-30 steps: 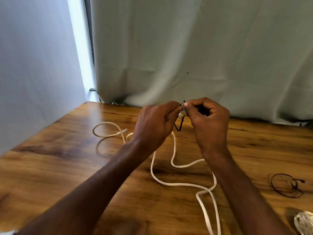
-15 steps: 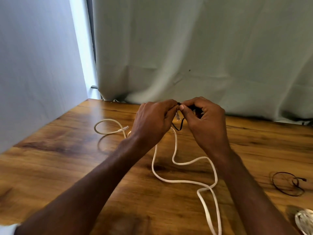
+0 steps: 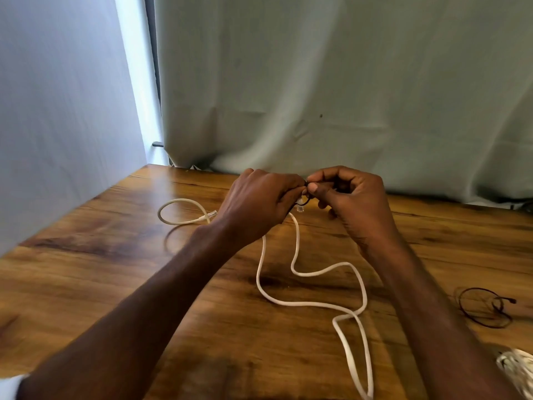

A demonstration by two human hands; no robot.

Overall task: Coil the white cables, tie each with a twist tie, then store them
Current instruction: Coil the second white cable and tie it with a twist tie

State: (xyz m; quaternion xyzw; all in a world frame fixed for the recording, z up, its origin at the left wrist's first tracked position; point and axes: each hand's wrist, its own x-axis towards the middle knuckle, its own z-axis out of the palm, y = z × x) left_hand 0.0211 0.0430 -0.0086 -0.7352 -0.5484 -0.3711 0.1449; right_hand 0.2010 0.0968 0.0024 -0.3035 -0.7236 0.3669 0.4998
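A long white cable [image 3: 305,303] lies in loose bends on the wooden table [image 3: 115,269]. One plug end [image 3: 212,214] rests at the left, behind a small loop. The other plug end [image 3: 300,208] hangs between my hands above the table's far side. My left hand [image 3: 259,203] grips the cable just below that plug. My right hand [image 3: 350,197] pinches a thin black twist tie [image 3: 306,184] right at the plug, fingertips meeting those of the left hand. Most of the tie is hidden by my fingers.
A dark thin wire loop [image 3: 484,308] lies on the table at the right. A coiled white cable [image 3: 516,368] shows at the bottom right corner. A pale green curtain [image 3: 331,96] hangs behind the table, and a grey wall stands at the left.
Both hands stay together at the plug end and have sunk slightly. The hanging black loop of the twist tie has shortened into my fingers. The cable on the table barely shifted.
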